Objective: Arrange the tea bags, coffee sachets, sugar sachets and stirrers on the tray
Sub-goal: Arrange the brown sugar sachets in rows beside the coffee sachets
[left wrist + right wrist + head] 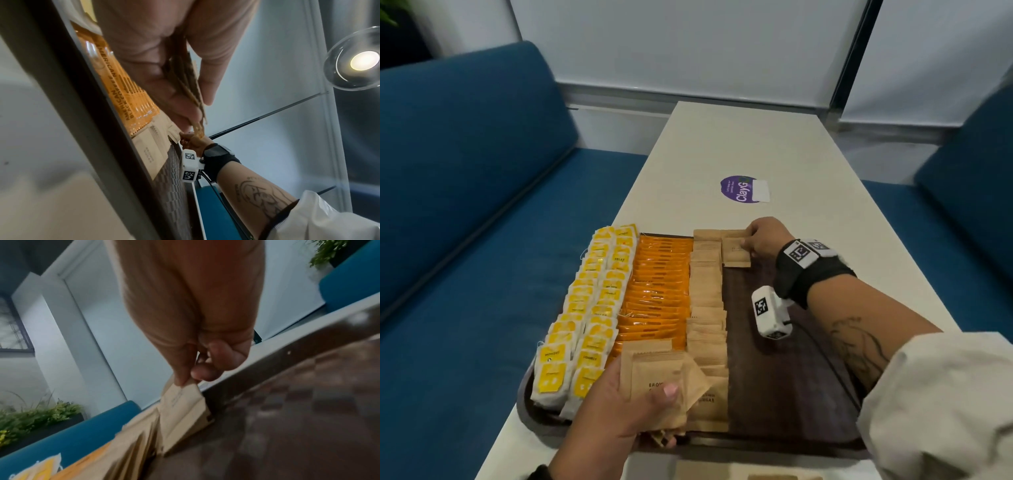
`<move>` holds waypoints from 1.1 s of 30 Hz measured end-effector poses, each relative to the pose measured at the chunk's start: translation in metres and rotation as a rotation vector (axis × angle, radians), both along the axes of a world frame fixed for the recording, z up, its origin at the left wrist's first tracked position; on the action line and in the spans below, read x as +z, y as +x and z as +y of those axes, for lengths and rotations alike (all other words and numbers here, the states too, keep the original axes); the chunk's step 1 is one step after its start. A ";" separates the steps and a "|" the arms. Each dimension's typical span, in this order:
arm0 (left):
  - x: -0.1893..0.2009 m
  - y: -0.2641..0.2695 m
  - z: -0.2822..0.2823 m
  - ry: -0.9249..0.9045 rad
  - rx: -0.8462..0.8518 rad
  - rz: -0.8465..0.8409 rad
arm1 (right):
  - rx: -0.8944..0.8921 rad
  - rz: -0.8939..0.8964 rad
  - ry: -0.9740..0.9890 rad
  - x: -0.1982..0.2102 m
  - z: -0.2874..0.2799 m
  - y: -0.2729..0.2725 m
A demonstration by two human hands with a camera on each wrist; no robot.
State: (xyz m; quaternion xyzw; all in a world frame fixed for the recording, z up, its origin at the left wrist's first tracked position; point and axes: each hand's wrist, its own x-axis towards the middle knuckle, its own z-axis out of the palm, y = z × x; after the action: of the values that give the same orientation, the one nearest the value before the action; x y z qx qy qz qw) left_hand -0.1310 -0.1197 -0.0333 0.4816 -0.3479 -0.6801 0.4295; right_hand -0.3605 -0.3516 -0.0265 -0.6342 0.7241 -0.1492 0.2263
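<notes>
A dark brown tray (791, 377) holds rows of yellow tea bags (585, 308), orange coffee sachets (657, 291) and brown paper sugar sachets (707, 308). Over the tray's near edge my left hand (619, 404) grips a fanned bunch of brown sugar sachets (657, 373), seen edge-on as the bunch (189, 87) in the left wrist view. At the far end my right hand (760, 240) pinches one brown sachet (736, 251) beside the sugar row; the sachet (183, 412) stands tilted against the tray rim (267, 356). No stirrers show.
The tray lies on a long white table (739, 147) with a purple round sticker (739, 189) further back. Blue benches (465, 171) flank both sides. The tray's right half (174, 186) shows bare checkered surface. More brown sachets (722, 471) lie at the near edge.
</notes>
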 end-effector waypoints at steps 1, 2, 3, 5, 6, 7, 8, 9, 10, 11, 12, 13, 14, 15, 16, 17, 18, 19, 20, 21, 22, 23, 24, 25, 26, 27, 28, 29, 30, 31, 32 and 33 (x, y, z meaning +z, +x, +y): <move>-0.002 0.001 0.000 0.002 -0.004 0.004 | -0.011 0.010 -0.003 -0.003 -0.001 0.003; -0.003 0.001 -0.001 0.007 -0.004 -0.003 | -0.022 0.030 -0.008 -0.005 -0.002 0.005; -0.006 0.001 0.000 0.008 0.004 -0.011 | -0.037 0.046 -0.015 -0.006 -0.002 0.007; -0.010 0.001 0.001 0.001 0.030 -0.022 | -0.074 0.044 -0.021 -0.007 -0.001 0.009; -0.010 0.000 0.001 -0.002 0.033 -0.027 | -0.091 0.031 -0.025 -0.006 0.000 0.009; -0.009 0.000 0.002 0.003 0.042 -0.021 | -0.108 0.010 -0.031 -0.006 0.001 0.008; -0.007 -0.001 0.004 0.015 0.052 -0.006 | -0.124 -0.023 -0.043 -0.004 0.003 0.007; -0.004 -0.001 0.005 0.027 0.056 0.005 | -0.139 -0.066 -0.059 -0.002 0.005 0.005; -0.001 -0.002 0.005 0.033 0.055 0.005 | -0.146 -0.103 -0.077 0.001 0.009 0.003; 0.003 -0.002 0.007 0.032 0.050 -0.002 | -0.144 -0.127 -0.089 0.007 0.014 0.001; 0.006 -0.003 0.008 0.029 0.049 -0.005 | -0.128 -0.150 -0.091 0.014 0.022 0.001; 0.009 -0.003 0.010 0.024 0.049 -0.004 | -0.094 -0.189 -0.076 0.022 0.032 0.002; 0.012 -0.003 0.012 0.018 0.049 -0.007 | -0.035 -0.236 -0.042 0.032 0.045 0.004; 0.015 -0.003 0.014 0.010 0.045 -0.004 | 0.052 -0.267 0.011 0.043 0.060 0.008; 0.017 -0.004 0.016 0.000 0.039 0.000 | 0.160 -0.272 0.077 0.054 0.078 0.014; 0.018 -0.005 0.018 -0.010 0.034 -0.002 | 0.272 -0.270 0.145 0.065 0.097 0.019; 0.020 -0.006 0.020 -0.019 0.028 -0.004 | 0.376 -0.283 0.212 0.074 0.117 0.024; 0.022 -0.008 0.023 -0.030 0.018 -0.003 | 0.464 -0.313 0.283 0.082 0.136 0.029; 0.024 -0.011 0.025 -0.044 0.009 -0.006 | 0.532 -0.350 0.351 0.086 0.154 0.033; 0.026 -0.013 0.027 -0.056 -0.002 -0.016 | 0.581 -0.380 0.406 0.088 0.170 0.037; 0.027 -0.015 0.029 -0.064 -0.016 -0.024 | 0.607 -0.394 0.437 0.087 0.184 0.040; 0.027 -0.017 0.031 -0.068 -0.032 -0.028 | 0.604 -0.394 0.444 0.083 0.195 0.043; 0.028 -0.019 0.033 -0.067 -0.043 -0.032 | 0.580 -0.399 0.432 0.078 0.203 0.044; 0.028 -0.020 0.034 -0.066 -0.051 -0.033 | 0.547 -0.414 0.415 0.073 0.209 0.045; 0.027 -0.020 0.035 -0.064 -0.052 -0.033 | 0.517 -0.434 0.401 0.069 0.213 0.045; 0.027 -0.020 0.036 -0.061 -0.047 -0.030 | 0.492 -0.464 0.390 0.065 0.215 0.043; 0.027 -0.021 0.037 -0.055 -0.039 -0.026 | 0.469 -0.503 0.383 0.063 0.217 0.041; 0.028 -0.021 0.038 -0.046 -0.029 -0.022 | 0.449 -0.535 0.381 0.062 0.218 0.039; 0.027 -0.020 0.038 -0.036 -0.019 -0.020 | 0.424 -0.555 0.378 0.062 0.219 0.037; 0.027 -0.020 0.038 -0.027 -0.011 -0.020 | 0.393 -0.572 0.375 0.062 0.219 0.034; 0.026 -0.019 0.038 -0.018 0.000 -0.023 | 0.352 -0.604 0.373 0.063 0.218 0.032; 0.025 -0.017 0.037 -0.008 0.008 -0.026 | 0.300 -0.647 0.362 0.064 0.215 0.030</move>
State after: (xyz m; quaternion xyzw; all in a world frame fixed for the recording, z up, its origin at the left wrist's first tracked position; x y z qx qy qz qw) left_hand -0.1481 -0.0828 -0.0081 0.4901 -0.3542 -0.6708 0.4293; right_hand -0.3307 -0.1369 0.0374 -0.6031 0.5294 -0.1764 0.5700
